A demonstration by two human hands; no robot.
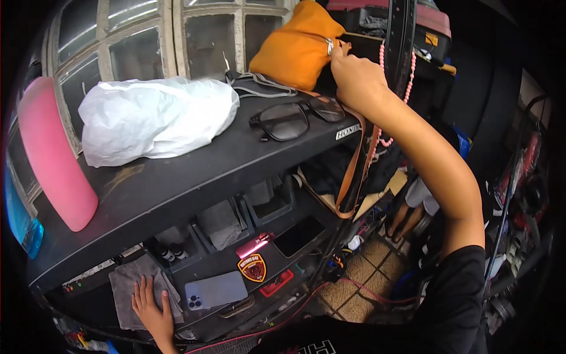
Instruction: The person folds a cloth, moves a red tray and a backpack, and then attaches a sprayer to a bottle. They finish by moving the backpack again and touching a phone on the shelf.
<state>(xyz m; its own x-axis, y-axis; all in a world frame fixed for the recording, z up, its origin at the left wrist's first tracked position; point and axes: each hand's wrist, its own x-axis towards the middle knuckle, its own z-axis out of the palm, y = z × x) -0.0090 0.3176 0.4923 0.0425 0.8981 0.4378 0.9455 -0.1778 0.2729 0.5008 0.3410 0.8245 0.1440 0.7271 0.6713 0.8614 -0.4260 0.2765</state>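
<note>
Two bare hands are in view. The right hand (361,82) is curled, fingertips at the silver metal zip (330,46) of one soft, rounded orange fabric pouch (292,50); whether the fingers grip the zip cannot be told. The pouch lies at the rear of the matte black counter (194,168), against the wood-framed glass window (206,38). The left hand (154,310) is open, spread palm-down on one flat-folded grey cloth (125,289) on the lower shelf.

Items on the counter:
- One crinkled white plastic bag (156,121).
- One pair of black-framed glasses (286,121), dark lenses, near the pouch.
- One smooth, curved pink panel (56,153), at the left end.

Items at the lower shelf:
- Two rectangular phones: one blue-grey phone (216,291) with a raised camera block, beside the left hand; one glossy black phone (299,236).
- One shield-shaped patch (252,268), between the phones.
- Three open-fronted grey bins (250,215); one contains two small bottles (173,253).
</note>
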